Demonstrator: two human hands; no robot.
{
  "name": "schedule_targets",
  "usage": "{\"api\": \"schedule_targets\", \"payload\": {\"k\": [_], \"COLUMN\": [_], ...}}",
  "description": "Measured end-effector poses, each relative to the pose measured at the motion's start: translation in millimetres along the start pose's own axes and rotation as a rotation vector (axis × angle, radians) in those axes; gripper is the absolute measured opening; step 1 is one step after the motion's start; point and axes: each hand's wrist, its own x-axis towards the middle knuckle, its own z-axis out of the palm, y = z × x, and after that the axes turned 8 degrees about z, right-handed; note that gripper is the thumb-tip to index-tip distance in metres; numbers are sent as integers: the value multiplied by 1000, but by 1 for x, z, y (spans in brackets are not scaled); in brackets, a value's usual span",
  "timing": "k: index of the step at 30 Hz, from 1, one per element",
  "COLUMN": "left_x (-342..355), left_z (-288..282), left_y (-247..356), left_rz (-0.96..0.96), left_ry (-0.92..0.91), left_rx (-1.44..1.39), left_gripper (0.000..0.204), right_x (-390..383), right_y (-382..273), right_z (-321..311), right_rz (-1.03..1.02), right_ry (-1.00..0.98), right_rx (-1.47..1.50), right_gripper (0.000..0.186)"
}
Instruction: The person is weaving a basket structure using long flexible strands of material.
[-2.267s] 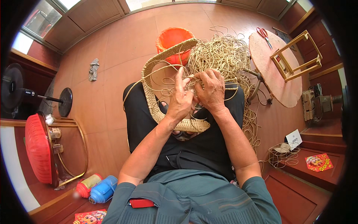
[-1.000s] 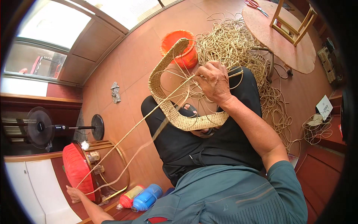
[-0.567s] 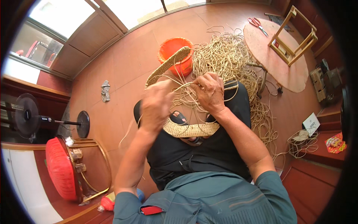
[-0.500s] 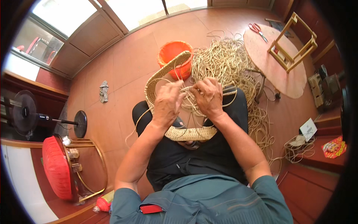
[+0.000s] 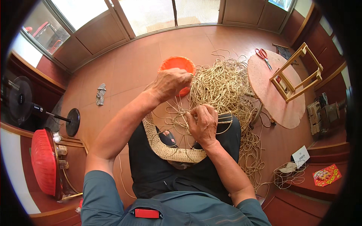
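A curved woven straw band (image 5: 177, 153) lies across my lap between my knees, with several loose cords (image 5: 180, 119) crossing inside its curve. My right hand (image 5: 204, 124) is closed, fingertips pinching the cords near their crossing over my right knee. Farther forward, my left hand (image 5: 170, 84) is a closed fist raised in front of the orange bucket (image 5: 177, 62). A thin cord seems to run from this fist, but the fingers hide most of what it grips. My left forearm and hand cover the far part of the band.
A large tangle of straw cord (image 5: 222, 81) spreads over the floor ahead and along my right side. Right of it, a round board (image 5: 260, 81) carries red-handled scissors (image 5: 263, 56) and a small wooden frame (image 5: 281, 81). A black fan (image 5: 73, 122) and red stool (image 5: 43, 164) are at left.
My left hand has pulled forward and up, away from the right hand, which stays by the crossing cords. The woven band has turned in my lap, and the whole view has shifted.
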Motion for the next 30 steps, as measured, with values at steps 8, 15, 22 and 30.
{"api": "schedule_targets", "payload": {"k": [8,15,22,30], "left_x": [23,20,24,15], "left_z": [14,15,4,-16], "left_y": [-24,-16,-1,22], "left_rz": [29,-153,-124,-105], "left_ry": [246,139,161,204], "left_rx": [22,-155,-44,-22], "left_gripper": [15,21,24,20], "right_x": [-1,-3,-6,24], "right_y": [-1,0,0,-7], "right_z": [-3,-2,-19,-64], "right_rz": [-17,-45,-103,-7], "right_ry": [-12,-7,-30,172], "right_rx": [-1,-10,8,64], "right_gripper": [22,20,16,12]}}
